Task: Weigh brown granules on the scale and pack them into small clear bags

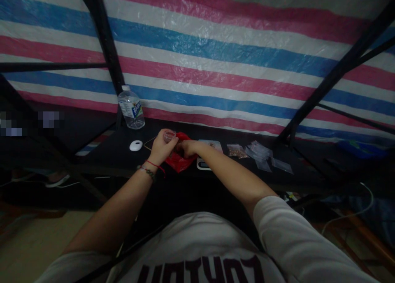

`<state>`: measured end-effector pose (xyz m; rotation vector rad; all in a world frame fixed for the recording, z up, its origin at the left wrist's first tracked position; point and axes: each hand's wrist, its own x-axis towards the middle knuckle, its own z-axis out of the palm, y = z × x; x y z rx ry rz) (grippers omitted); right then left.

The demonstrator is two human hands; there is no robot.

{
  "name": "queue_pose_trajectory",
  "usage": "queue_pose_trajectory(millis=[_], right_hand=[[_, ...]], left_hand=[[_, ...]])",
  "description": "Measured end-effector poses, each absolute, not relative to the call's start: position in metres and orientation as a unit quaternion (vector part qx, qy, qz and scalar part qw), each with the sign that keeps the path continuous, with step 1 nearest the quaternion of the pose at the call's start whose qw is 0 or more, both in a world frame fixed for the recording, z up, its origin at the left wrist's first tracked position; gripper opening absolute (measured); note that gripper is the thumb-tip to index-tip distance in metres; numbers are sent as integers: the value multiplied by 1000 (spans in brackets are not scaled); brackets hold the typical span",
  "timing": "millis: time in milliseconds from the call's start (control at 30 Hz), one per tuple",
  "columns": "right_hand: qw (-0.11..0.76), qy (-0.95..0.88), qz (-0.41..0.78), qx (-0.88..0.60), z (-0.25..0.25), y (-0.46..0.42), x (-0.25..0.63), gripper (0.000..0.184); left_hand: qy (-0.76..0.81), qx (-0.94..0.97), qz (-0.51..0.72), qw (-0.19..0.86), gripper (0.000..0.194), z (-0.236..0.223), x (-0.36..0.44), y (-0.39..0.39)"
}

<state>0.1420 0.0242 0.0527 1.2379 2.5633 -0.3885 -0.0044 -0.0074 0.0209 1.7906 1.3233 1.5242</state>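
My left hand (162, 144) is closed around a small clear plastic cup (169, 135), held over the left side of a red plastic bag (179, 163). Inside the bag's mouth is my right hand (185, 148), its fingers bent down and partly hidden, so what they hold cannot be made out. Just right of the bag lies a small white scale (203, 164), partly covered by my right forearm. A little brownish matter sits on its pale plate. Further right is a clear zip bag (236, 151) filled with brown bits, beside several flat clear bags (259, 154).
A large clear bottle (132, 108) stands at the back left of the black table (105, 154). A white oval case (135, 145) lies in front of it. Black metal posts (106, 40) rise on both sides before a striped plastic sheet (210, 65).
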Motion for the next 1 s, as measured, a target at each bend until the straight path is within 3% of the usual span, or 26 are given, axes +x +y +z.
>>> queue_pose_trajectory(millis=[433, 800, 1000], right_hand=[[101, 890, -106, 431, 46, 34, 151, 22], [-73, 900, -139, 406, 41, 41, 167, 25], [-246, 838, -122, 472, 66, 37, 207, 28]], left_hand=[[461, 655, 556, 221, 33, 26, -4, -12], [461, 676, 534, 213, 31, 21, -1, -13], [458, 686, 520, 223, 31, 15, 2, -12]])
